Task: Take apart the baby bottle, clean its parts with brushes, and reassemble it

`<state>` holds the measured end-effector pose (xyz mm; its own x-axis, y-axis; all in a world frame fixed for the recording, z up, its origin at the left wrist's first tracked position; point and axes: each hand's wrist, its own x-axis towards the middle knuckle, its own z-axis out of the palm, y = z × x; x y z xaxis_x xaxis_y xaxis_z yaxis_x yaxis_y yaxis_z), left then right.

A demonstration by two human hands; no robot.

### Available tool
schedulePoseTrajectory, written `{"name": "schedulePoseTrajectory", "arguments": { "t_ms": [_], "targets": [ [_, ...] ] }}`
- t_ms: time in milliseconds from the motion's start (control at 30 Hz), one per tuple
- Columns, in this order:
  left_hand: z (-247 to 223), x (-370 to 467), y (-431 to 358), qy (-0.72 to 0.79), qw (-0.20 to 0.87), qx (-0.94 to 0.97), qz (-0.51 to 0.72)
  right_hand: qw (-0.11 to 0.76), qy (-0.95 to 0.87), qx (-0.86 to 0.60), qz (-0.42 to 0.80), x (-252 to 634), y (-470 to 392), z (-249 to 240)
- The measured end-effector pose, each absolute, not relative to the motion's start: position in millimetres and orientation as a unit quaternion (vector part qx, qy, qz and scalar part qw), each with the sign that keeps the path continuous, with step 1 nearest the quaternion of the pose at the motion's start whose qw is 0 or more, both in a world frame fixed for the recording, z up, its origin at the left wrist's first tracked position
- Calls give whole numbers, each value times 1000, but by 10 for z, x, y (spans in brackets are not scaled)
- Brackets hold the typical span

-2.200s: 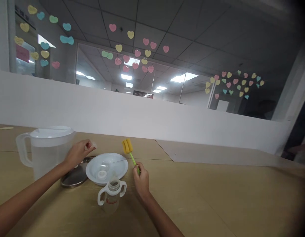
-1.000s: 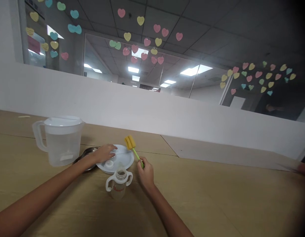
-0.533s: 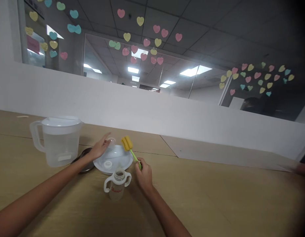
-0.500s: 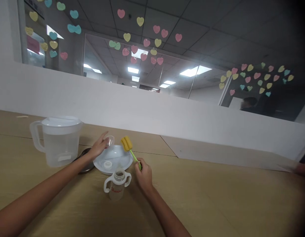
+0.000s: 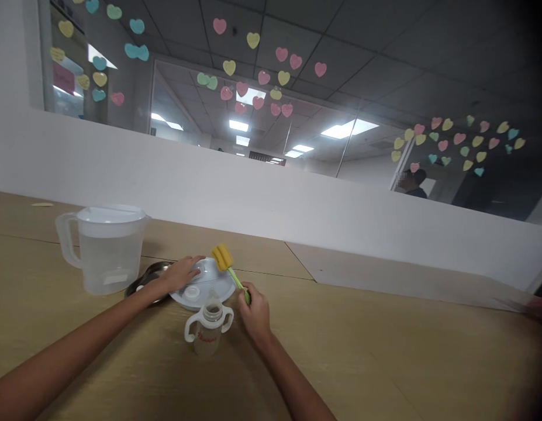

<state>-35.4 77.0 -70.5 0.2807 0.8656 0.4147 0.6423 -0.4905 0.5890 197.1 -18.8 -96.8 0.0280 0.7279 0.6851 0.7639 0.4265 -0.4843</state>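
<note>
My right hand [image 5: 255, 310] is closed around the green handle of a bottle brush [image 5: 222, 257], its yellow sponge head pointing up and away. My left hand [image 5: 183, 273] reaches over a white plate [image 5: 224, 287], fingers stretched out and apart. Just beyond its fingertips a clear cap [image 5: 204, 271] lies in the plate; whether they touch it I cannot tell. Nearer in the plate is a white ring-shaped piece [image 5: 192, 293]. In front of the plate, a baby bottle [image 5: 208, 333] with two white handles and red lettering stands upright without a lid.
A large lidded plastic pitcher [image 5: 110, 254] stands on the left. Between it and the plate lies a dark metal tray [image 5: 137, 286], partly behind my left arm. A white wall [image 5: 253, 196] rises behind the wooden table [image 5: 362, 351]. Another person's blurred hand [image 5: 538, 307] shows at the far right.
My left hand has come down with the clear cap, which now lies in the plate, and its fingers have spread. My right hand still holds the bottle brush in nearly the same place.
</note>
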Motion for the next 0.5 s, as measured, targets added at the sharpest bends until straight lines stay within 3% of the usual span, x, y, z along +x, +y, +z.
{"name": "schedulePoseTrajectory", "arguments": {
  "t_ms": [200,500],
  "targets": [
    [-657,-307,805,463,336,624,532,458,-715,-526,-48,1959,-187,-993],
    [-488,-84,334,340,589,440,586,461,-752,-469,-40,1977,-178,-1035]
  ]
}}
